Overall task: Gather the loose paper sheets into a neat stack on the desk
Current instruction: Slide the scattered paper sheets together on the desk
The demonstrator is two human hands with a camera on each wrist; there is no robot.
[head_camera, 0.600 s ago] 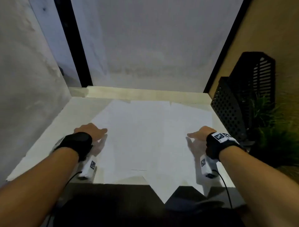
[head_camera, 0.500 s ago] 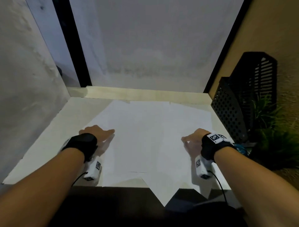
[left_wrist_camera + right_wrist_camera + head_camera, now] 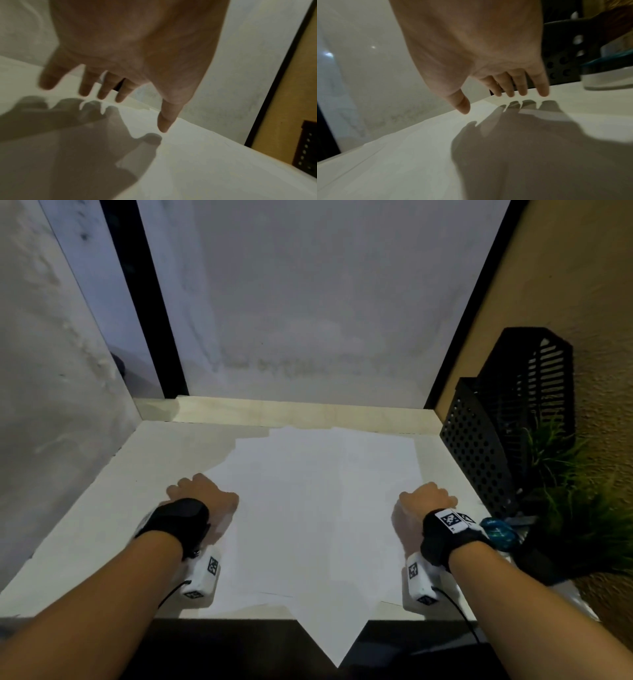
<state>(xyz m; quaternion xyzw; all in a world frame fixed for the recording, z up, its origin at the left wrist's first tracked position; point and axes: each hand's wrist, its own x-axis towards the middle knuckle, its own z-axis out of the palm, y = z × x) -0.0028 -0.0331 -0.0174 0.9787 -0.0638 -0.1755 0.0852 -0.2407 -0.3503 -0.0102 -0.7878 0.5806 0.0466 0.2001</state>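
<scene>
Several white paper sheets (image 3: pixel 318 508) lie overlapped and fanned on the pale desk (image 3: pixel 102 508), and one corner (image 3: pixel 337 645) hangs over the front edge. My left hand (image 3: pixel 202 491) is at the spread's left edge. My right hand (image 3: pixel 426 498) is at its right edge. In the left wrist view the left hand (image 3: pixel 133 112) has straight fingers pointing down, just above the paper (image 3: pixel 205 169), with its shadow beneath. The right hand (image 3: pixel 488 102) hovers the same way over the sheets (image 3: pixel 402 162). Neither hand holds anything.
A black perforated file holder (image 3: pixel 479 446) stands at the desk's right edge, with a green plant (image 3: pixel 582 491) and a teal object (image 3: pixel 500 534) beside it. Walls close off the left and back. The desk's front edge (image 3: pixel 239 616) is near my wrists.
The outer sheets have slid inward, so the spread is narrower and bare desk shows at its right. My hands have followed the edges and their fingers now point downward.
</scene>
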